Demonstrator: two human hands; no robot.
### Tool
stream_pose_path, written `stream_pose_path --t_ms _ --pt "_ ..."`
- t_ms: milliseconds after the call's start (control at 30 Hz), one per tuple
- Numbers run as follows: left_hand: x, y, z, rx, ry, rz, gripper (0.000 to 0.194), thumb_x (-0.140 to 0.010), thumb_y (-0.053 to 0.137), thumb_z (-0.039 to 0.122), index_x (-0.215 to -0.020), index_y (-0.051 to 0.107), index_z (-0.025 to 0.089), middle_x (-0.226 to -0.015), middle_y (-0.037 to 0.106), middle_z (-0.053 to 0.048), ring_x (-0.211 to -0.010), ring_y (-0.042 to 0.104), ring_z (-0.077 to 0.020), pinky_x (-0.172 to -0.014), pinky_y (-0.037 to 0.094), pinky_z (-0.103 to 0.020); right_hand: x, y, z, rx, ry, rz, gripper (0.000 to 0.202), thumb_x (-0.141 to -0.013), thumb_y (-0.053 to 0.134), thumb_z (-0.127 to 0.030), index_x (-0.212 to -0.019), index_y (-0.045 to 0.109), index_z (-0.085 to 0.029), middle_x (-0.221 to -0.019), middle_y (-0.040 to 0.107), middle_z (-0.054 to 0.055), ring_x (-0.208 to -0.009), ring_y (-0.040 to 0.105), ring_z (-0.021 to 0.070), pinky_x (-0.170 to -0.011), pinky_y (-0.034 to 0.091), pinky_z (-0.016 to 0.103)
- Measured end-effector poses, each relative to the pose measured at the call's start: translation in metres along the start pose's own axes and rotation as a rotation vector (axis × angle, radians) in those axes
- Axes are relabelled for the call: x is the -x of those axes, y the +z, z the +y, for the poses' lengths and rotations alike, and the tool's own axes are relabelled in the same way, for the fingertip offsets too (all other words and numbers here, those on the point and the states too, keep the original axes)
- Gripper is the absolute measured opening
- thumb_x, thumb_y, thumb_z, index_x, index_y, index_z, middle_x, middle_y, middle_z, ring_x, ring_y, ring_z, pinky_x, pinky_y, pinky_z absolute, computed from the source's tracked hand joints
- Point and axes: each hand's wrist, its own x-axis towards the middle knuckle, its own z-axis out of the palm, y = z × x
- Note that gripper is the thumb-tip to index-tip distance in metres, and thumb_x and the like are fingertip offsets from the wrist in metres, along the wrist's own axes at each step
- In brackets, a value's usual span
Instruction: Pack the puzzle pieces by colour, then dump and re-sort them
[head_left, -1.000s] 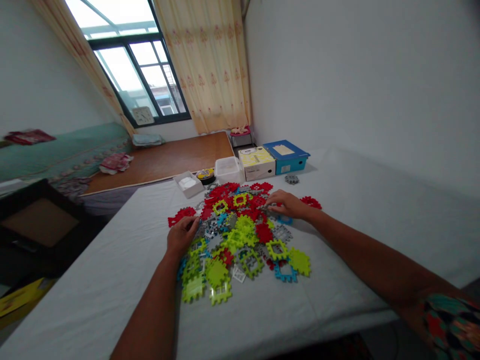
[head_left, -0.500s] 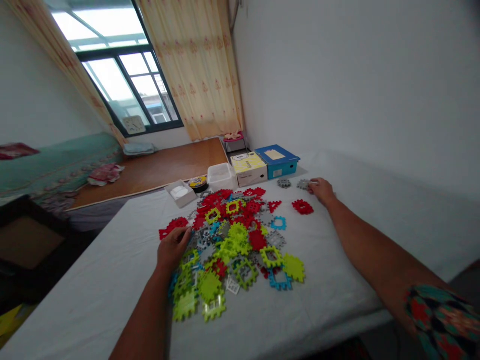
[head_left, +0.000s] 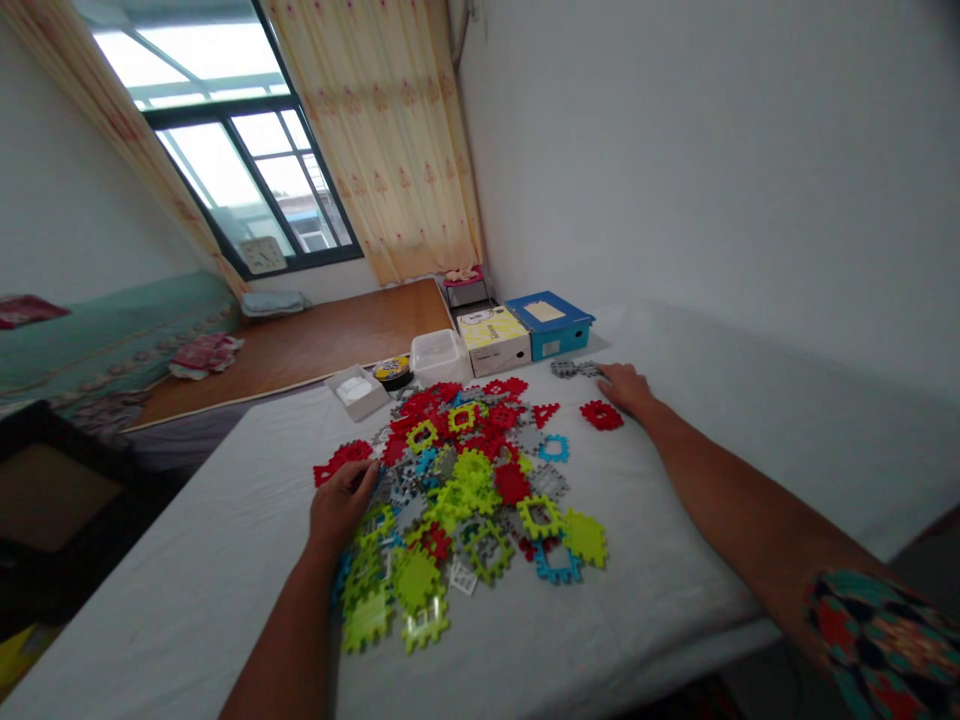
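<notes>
A mixed pile of notched plastic building pieces (head_left: 472,478) in lime green, red, grey and blue lies on the white-covered surface. At the pile's left edge rests my left hand (head_left: 339,505), loosely curled with a gap between thumb and forefinger; nothing shows in it. Beside its fingertips are red pieces (head_left: 343,462). Farther out on the right, my right hand (head_left: 631,390) pinches the edge of a grey notched piece (head_left: 589,369). That piece lies against another grey notched piece (head_left: 562,369). A red notched piece (head_left: 601,415) lies just below the right hand.
Behind the pile stand a white open box (head_left: 358,395), a round black-and-yellow tin (head_left: 394,372), a clear plastic tub (head_left: 439,355), a yellow-and-white box (head_left: 493,340) and a blue box (head_left: 551,325). A white wall (head_left: 712,160) runs along the right.
My right hand has moved left with the grey piece, closing the gap to the other grey piece. My left hand stays at the pile's edge. The view has shifted slightly.
</notes>
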Motion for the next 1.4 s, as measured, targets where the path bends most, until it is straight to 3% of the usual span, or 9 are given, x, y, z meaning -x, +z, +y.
stream_pose_path --t_ms 167,333,433,533,700,833,967,1133,1400 --pt "0.001 0.0 0.002 0.005 -0.021 -0.01 0.043 -0.083 0.048 0.057 -0.095 0.073 0.025 -0.095 0.076 -0.002 -0.081 0.069 -0.02 -0.07 0.052 -0.028 0.006 -0.018 -0.032 -0.181 -0.232 0.1 0.033 -0.089 0.052 -0.028 -0.116 0.067 -0.017 -0.113 0.069 0.014 -0.103 0.058 0.0289 -0.09 0.046 0.044" --pt "-0.001 0.0 0.001 -0.005 -0.021 -0.019 0.043 -0.084 0.047 0.056 -0.096 0.073 0.024 -0.098 0.075 -0.002 -0.082 0.069 -0.02 -0.07 0.052 -0.028 0.031 -0.035 -0.081 -0.474 -0.703 -0.349 0.034 -0.081 0.066 -0.044 -0.104 0.072 -0.019 -0.097 0.072 0.006 -0.083 0.065 0.0191 -0.078 0.05 0.029" --pt "0.0 -0.001 0.003 -0.028 -0.031 -0.028 0.044 -0.084 0.046 0.056 -0.097 0.073 0.025 -0.098 0.075 -0.002 -0.08 0.069 -0.0196 -0.069 0.051 -0.028 0.048 -0.032 -0.103 -0.385 -0.843 -0.369 0.054 -0.073 0.075 -0.05 -0.116 0.067 -0.018 -0.107 0.069 0.01 -0.094 0.063 0.023 -0.084 0.048 0.032" --pt "0.0 -0.002 0.004 -0.025 -0.037 -0.025 0.044 -0.084 0.046 0.056 -0.097 0.074 0.025 -0.097 0.075 -0.002 -0.079 0.069 -0.0191 -0.068 0.051 -0.027 0.057 -0.024 -0.114 -0.274 -0.896 -0.355 0.053 -0.076 0.072 -0.05 -0.116 0.067 -0.016 -0.107 0.068 0.013 -0.097 0.062 0.0252 -0.086 0.047 0.034" --pt "0.0 0.001 0.001 0.005 -0.016 -0.009 0.044 -0.083 0.048 0.058 -0.095 0.074 0.026 -0.095 0.076 -0.001 -0.079 0.069 -0.0191 -0.068 0.051 -0.027 0.062 -0.017 -0.12 -0.293 -0.851 -0.341 0.036 -0.083 0.066 -0.044 -0.107 0.072 -0.018 -0.101 0.072 0.01 -0.088 0.066 0.0223 -0.081 0.048 0.031" --pt "-0.001 0.002 -0.002 0.0 -0.009 -0.005 0.044 -0.082 0.048 0.058 -0.095 0.073 0.025 -0.094 0.076 -0.002 -0.078 0.069 -0.0196 -0.067 0.051 -0.027 0.051 -0.019 -0.111 -0.483 -0.763 -0.342 0.04 -0.075 0.073 -0.041 -0.109 0.071 -0.021 -0.104 0.072 0.007 -0.087 0.067 0.0201 -0.079 0.05 0.029" --pt "-0.001 0.002 -0.002 0.01 0.0 0.012 0.044 -0.082 0.048 0.057 -0.094 0.073 0.024 -0.094 0.076 -0.003 -0.077 0.069 -0.0196 -0.067 0.051 -0.027 0.021 -0.018 -0.074 -0.59 -0.463 -0.178 0.038 -0.071 0.075 -0.037 -0.106 0.069 -0.021 -0.107 0.071 0.006 -0.086 0.067 0.0191 -0.075 0.053 0.03" --pt "-0.001 0.003 -0.003 0.022 0.021 0.016 0.043 -0.081 0.049 0.058 -0.093 0.073 0.024 -0.091 0.076 -0.002 -0.076 0.069 -0.0192 -0.068 0.052 -0.027 -0.009 -0.003 -0.01 -0.407 -0.009 0.15 0.03 -0.069 0.075 -0.039 -0.091 0.07 -0.02 -0.099 0.072 0.006 -0.076 0.066 0.0194 -0.077 0.052 0.035" --pt "-0.001 0.004 -0.006 -0.006 0.009 0.007 0.042 -0.083 0.048 0.057 -0.095 0.073 0.026 -0.096 0.076 -0.001 -0.082 0.069 -0.0198 -0.07 0.052 -0.027 -0.016 0.014 0.011 -0.338 0.126 0.16 0.032 -0.077 0.066 -0.031 -0.105 0.068 -0.017 -0.096 0.073 0.009 -0.086 0.068 0.0215 -0.083 0.05 0.033"
